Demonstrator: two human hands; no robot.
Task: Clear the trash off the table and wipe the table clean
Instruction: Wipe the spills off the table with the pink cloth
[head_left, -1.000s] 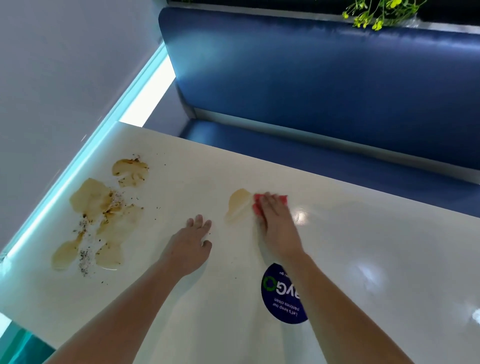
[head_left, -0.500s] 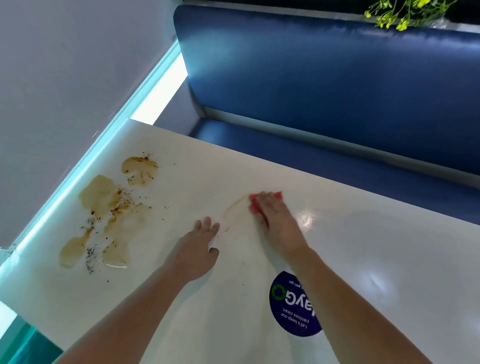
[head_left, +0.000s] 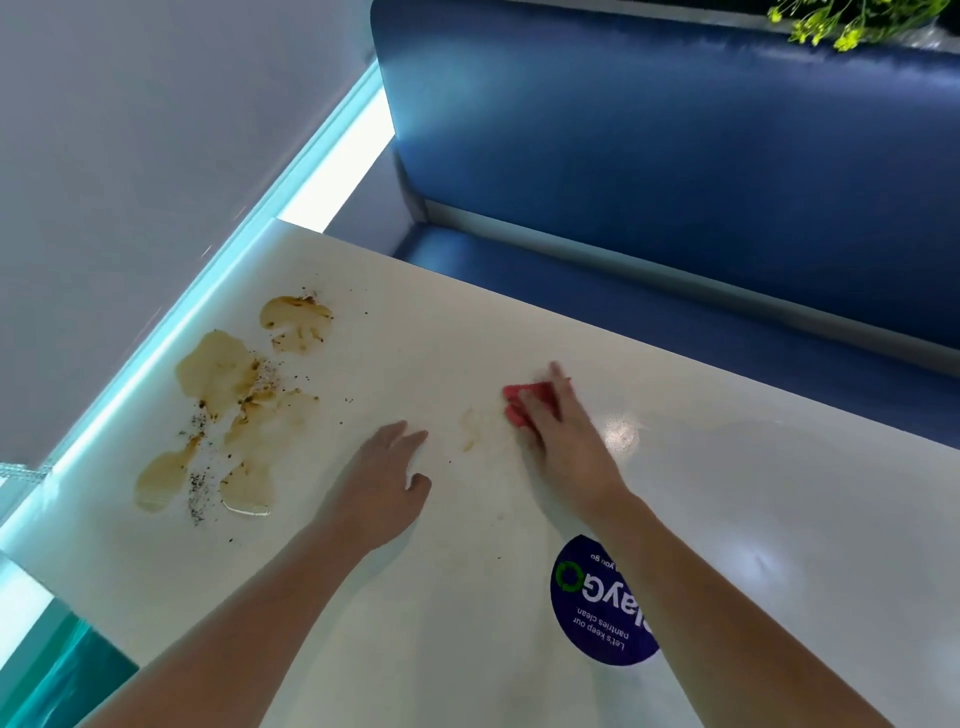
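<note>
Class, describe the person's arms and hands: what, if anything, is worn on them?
The left forearm and right forearm are bare, with no sleeves in view. The left hand and right hand wear no gloves; no rings, watch or bracelet show.

Red cloth (head_left: 524, 402), white table (head_left: 779, 519) with brown stains (head_left: 223, 374), blue bench (head_left: 675, 156), blue round sticker (head_left: 597, 608)

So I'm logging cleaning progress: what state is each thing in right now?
left hand: flat on the table, empty.
right hand: pressing the red cloth down, fingers straight.
red cloth: flat under the right hand.
faint smear: thin, streaky, left of the cloth.
brown spills: pooled, crumb-speckled, unwiped.
round sticker: stuck flat, partly hidden by the right forearm.
</note>
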